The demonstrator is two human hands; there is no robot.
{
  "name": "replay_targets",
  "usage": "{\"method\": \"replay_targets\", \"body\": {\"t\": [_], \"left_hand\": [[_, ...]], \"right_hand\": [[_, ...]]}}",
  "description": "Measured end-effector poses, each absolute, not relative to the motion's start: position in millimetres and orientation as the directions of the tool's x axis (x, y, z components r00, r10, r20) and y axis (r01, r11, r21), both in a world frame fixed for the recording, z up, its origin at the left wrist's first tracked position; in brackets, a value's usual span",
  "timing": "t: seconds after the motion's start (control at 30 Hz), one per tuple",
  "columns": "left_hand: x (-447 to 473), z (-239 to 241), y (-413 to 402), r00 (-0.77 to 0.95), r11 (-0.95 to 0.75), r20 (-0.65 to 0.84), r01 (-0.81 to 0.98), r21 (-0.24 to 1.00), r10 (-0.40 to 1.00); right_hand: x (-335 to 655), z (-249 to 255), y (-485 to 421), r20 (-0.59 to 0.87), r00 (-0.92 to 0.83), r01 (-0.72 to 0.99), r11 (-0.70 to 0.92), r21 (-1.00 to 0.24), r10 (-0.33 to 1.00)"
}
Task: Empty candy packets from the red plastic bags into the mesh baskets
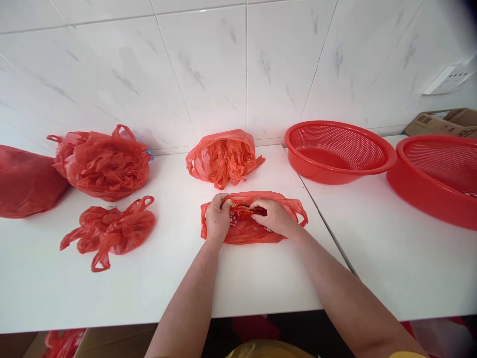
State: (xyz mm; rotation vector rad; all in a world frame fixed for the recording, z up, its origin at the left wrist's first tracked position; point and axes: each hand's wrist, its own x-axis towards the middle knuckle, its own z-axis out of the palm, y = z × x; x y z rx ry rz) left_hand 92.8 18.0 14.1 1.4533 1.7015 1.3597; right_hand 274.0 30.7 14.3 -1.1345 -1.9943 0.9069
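A flat red plastic bag (249, 233) lies on the white table (261, 278) in front of me. My left hand (217, 217) presses on its left half, fingers curled and pinching the plastic near the bag's mouth. My right hand (274, 217) lies on the right half with fingers closed on the same bag, next to a small red packet (243, 214) with white print that shows between both hands. The bag's handle loop (299, 209) sticks out to the right.
An open red bag stuffed with more bags (223, 158) sits behind, by the tiled wall. At left are a full red bag (106, 164), a crumpled bag (112, 228) and a dark red bundle (26, 181). Two red colander basins (337, 149) (437, 174) and a cardboard box (445, 122) stand right.
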Motion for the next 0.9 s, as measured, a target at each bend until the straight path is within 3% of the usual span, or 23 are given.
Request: {"method": "replay_targets", "body": {"t": [0.13,0.27,0.37,0.57,0.67,0.77,0.9], "left_hand": [[92,13,17,-0.351,-0.074,0.241,0.429,0.9,0.905],[93,13,15,-0.374,-0.088,0.255,0.41,0.908,0.892],[96,14,14,-0.363,-0.134,0.275,0.367,0.92,0.89],[99,14,14,-0.257,-0.251,0.335,0.31,0.917,0.906],[99,13,13,-0.233,-0.274,0.353,0.315,0.909,0.906],[99,10,14,-0.141,-0.263,0.296,0.21,0.942,0.945],[99,7,15,0.014,-0.224,0.225,0.154,0.962,0.974]], "right_hand": [[278,14,32,0.057,-0.318,0.389,0.185,-0.902,0.946],[281,9,40,0.174,-0.221,0.283,0.234,-0.93,0.96],[284,2,48,0.132,-0.157,0.204,0.163,-0.965,0.979],[290,-2,56,0.094,-0.151,0.095,0.109,-0.99,0.984],[291,4,55,0.019,-0.163,-0.173,-0.01,-0.985,0.986],[294,8,55,-0.085,-0.204,-0.384,-0.159,-0.909,0.975],[299,5,58,-0.182,-0.247,-0.307,-0.255,-0.917,0.952]]}}
